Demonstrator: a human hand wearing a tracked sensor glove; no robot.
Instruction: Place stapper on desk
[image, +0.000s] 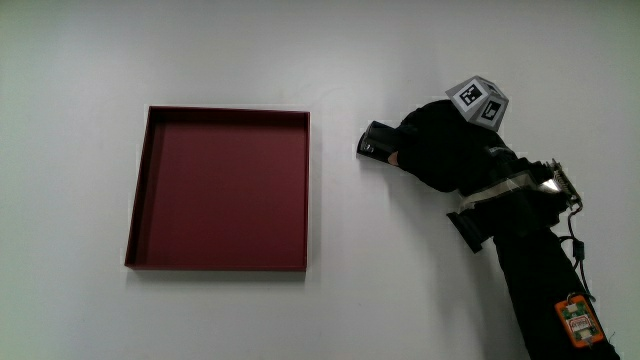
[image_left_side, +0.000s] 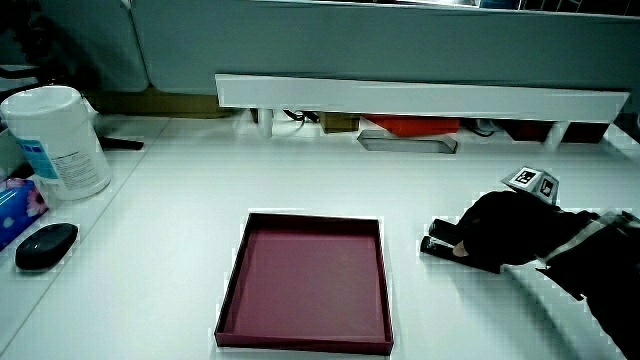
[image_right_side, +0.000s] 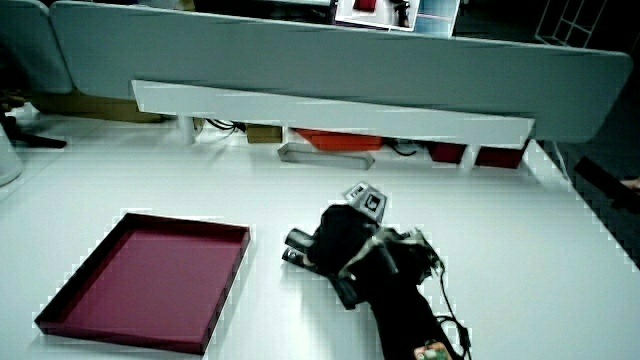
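A black stapler (image: 378, 143) lies on the white desk beside the dark red tray (image: 140, 190), a short gap from the tray's wall. The gloved hand (image: 440, 145) rests on the desk with its fingers curled around the stapler's end, only the stapler's tip showing past them. The patterned cube (image: 477, 101) sits on the hand's back. In both side views the stapler (image_left_side: 440, 238) (image_right_side: 298, 246) pokes out from under the hand (image_left_side: 505, 238) (image_right_side: 345, 238), low on the desk surface. The tray (image_left_side: 232, 290) (image_right_side: 60, 310) holds nothing.
A white wipes canister (image_left_side: 60, 140) and a black computer mouse (image_left_side: 45, 245) stand at the desk's edge in a side view. A low white shelf (image_left_side: 420, 98) with a grey partition (image_right_side: 330, 55) above it runs along the desk, with cables and a red item beneath.
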